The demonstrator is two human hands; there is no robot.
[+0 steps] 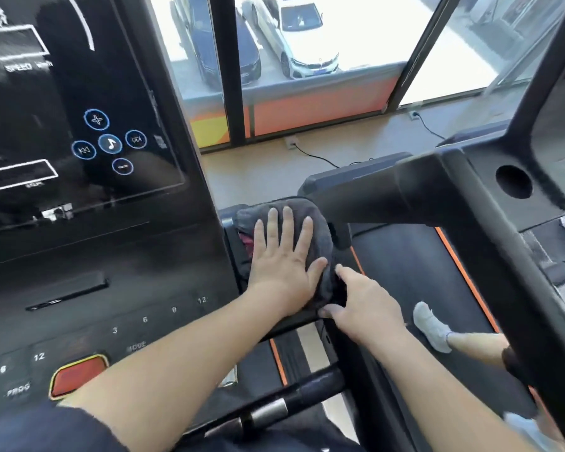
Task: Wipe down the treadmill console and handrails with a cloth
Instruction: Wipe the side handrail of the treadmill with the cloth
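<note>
Head view: the cloth [310, 220] is spread over the right-hand shoulder of the console [111, 256]. The left hand [284, 256] is laid flat upon it, fingers straight and slightly fanned, so that pressure is spread across the fabric rather than gathered in a grip. The right hand [362, 305] is set just beside the left thumb. The cloth's near edge appears to be pinched between its thumb and forefinger, probably so that the fabric is held from bunching or sliding off the ledge when pushed. The two hands are thus close together, nearly touching, both on the cloth. The console panel lies to the left of the left forearm, with the red button [79, 375] just beside that forearm. The handrail [291, 402], with its metal band, is seen below both forearms, nearer the body and not touched by the cloth. A neighbouring rail [372, 197] is found just beyond the left fingertips, beside the cloth. Wiping of the console's edge is judged to be the step in hand, with the handrail yet to be done
</note>
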